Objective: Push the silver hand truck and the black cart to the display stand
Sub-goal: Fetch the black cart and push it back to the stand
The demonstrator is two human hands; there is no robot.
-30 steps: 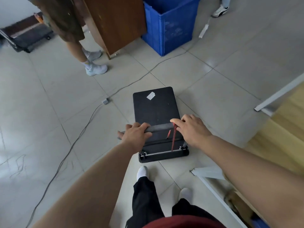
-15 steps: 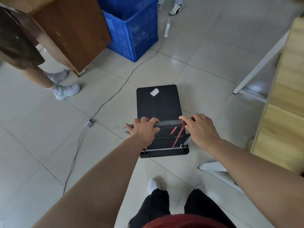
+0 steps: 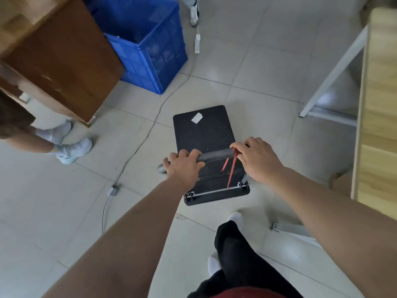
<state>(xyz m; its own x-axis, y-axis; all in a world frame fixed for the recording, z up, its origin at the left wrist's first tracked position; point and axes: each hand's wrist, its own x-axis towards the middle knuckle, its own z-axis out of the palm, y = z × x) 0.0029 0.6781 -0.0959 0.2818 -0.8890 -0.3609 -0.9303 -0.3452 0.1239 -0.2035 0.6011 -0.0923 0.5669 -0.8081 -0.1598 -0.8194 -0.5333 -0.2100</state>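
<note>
The black cart [image 3: 204, 132] is a flat black platform with a white sticker near its far edge, standing on the tiled floor in front of me. Its padded grey handle bar [image 3: 217, 157] runs across the near end, with a red cord hanging from the bar's right part. My left hand [image 3: 182, 166] is closed around the bar's left end. My right hand [image 3: 256, 160] is closed around the right end, over the cord. No silver hand truck is in view.
A blue crate [image 3: 148, 46] and a brown wooden cabinet [image 3: 58, 57] stand ahead on the left. Another person's legs and white shoes [image 3: 71, 150] are at the left. A cable [image 3: 137, 147] crosses the floor. A wooden table with white legs [image 3: 378, 104] lines the right side.
The cart has rolled forward and turned rightward; the cabinet and crate now sit nearer on the left, and the table at the right is closer. Both hands kept their grip.
</note>
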